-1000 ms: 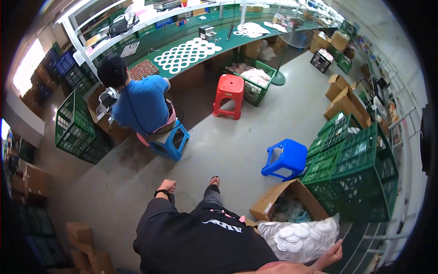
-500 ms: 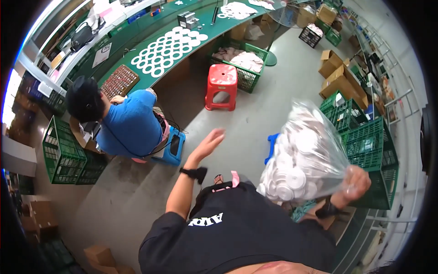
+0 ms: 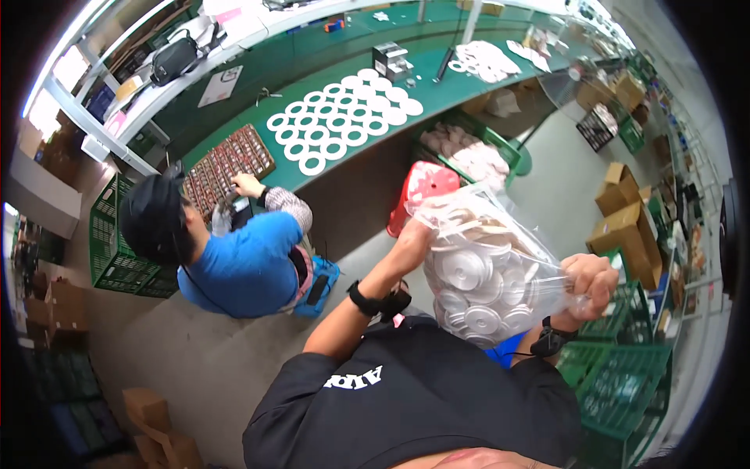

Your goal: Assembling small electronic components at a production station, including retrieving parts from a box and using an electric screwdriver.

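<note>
A clear plastic bag (image 3: 500, 270) full of round white discs hangs in front of my chest, held up between both hands. My left hand (image 3: 414, 241) is closed on the bag's upper left edge. Gathered plastic at the bag's right side is in the fist of my right hand (image 3: 590, 283). Through the film, discs with raised centres show at the bottom, and flatter pale pieces lie near the top.
A person in blue (image 3: 242, 266) sits at the left, one hand at a tray of small parts (image 3: 230, 168). White rings (image 3: 336, 117) lie in rows on the green bench (image 3: 234, 117). Behind the bag stand a red stool (image 3: 426, 184) and a green crate (image 3: 512, 148); green crates (image 3: 625, 383) stand right.
My left hand, free and open before, has come right and taken hold of the bag. The bag is raised and nearer the bench. My view has turned, and the seated person's arm has reached onto the tray.
</note>
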The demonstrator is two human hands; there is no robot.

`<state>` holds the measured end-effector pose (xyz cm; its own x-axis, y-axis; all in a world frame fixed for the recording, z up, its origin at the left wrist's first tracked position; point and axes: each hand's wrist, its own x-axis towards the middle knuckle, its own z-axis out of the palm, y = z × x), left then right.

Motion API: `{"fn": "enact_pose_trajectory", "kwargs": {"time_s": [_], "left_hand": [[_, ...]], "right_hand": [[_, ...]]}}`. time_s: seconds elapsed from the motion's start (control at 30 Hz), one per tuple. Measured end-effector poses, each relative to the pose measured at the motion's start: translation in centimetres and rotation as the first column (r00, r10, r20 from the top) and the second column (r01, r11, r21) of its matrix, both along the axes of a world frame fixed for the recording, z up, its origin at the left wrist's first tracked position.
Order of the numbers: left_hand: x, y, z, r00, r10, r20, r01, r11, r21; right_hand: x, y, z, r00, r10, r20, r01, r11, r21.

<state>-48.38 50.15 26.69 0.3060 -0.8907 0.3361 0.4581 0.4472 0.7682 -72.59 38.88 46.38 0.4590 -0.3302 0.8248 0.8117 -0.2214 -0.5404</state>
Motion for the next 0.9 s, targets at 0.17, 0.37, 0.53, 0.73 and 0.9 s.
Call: {"fn": "enact_pose_trajectory", "kwargs": {"time_s": [0.17,0.37,0.53,0.73,0.9], "left_hand": [[7.0,-4.7,1.1,0.981,0.184,0.06,-0.191,0.97,0.152],[17.8,-12.2,6.0,0.723,0.426,0.543,-0.441,0.891,-0.111],[26.3,-18.5,10.6,0.118,0.326,0.938,-0.32,0.907,-0.275],[35.7,-28.1,16.9,-0.218,0.51,0.832,-0.298,0.777,-0.554],[42.9,-37.6,17.1,-0.013,0.351,0.936,-0.492,0.813,-0.312]], "right_hand": [[10.0,-10.6,-0.8,0.954,-0.27,-0.131,0.271,0.962,-0.012],[20.7,-22.5,-2.6,0.651,-0.611,-0.45,0.695,0.718,0.029],[28.7,-31.7,-4.1,0.638,-0.574,-0.513,0.712,0.694,0.109],[42.1,-42.2,-1.2,0.71,-0.566,-0.418,0.695,0.656,0.293],[52.1,-54.9,0.7,0.72,-0.57,-0.396,0.658,0.741,0.13]]}}
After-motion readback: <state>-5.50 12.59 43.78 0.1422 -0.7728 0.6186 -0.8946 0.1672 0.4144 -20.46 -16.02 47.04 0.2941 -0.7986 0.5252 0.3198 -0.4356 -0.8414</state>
